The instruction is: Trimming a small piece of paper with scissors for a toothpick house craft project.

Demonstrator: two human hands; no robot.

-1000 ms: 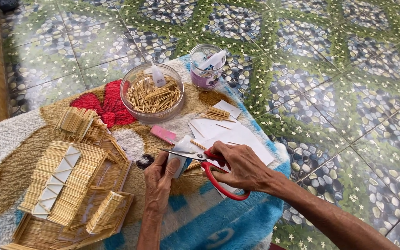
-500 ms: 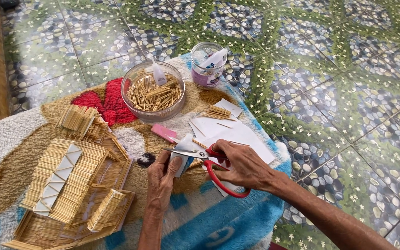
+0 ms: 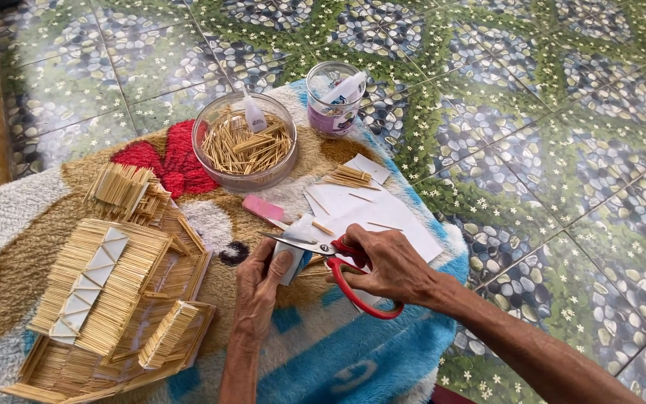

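Observation:
My left hand point(image 3: 257, 284) pinches a small white paper piece point(image 3: 291, 254) over a fluffy patterned blanket point(image 3: 368, 359). My right hand point(image 3: 387, 265) grips red-handled scissors point(image 3: 342, 273), whose silver blades are parted around the top of that paper piece. Just left of my left hand lies a model house built of toothpicks point(image 3: 114, 299), its roof bearing white paper triangles. Sheets of white paper point(image 3: 383, 213) with loose toothpicks on them lie under and behind my right hand.
A clear round tub point(image 3: 245, 146) of toothpicks with a small glue bottle stands at the back. Beside it is a clear cup point(image 3: 334, 97) holding a white tube. A pink eraser-like block point(image 3: 262, 207) lies near the paper. Pebble-patterned floor tiles point(image 3: 547, 112) surround the blanket.
The view has drifted slightly. The scissors have shifted a little along the paper piece; both hands stay in about the same place.

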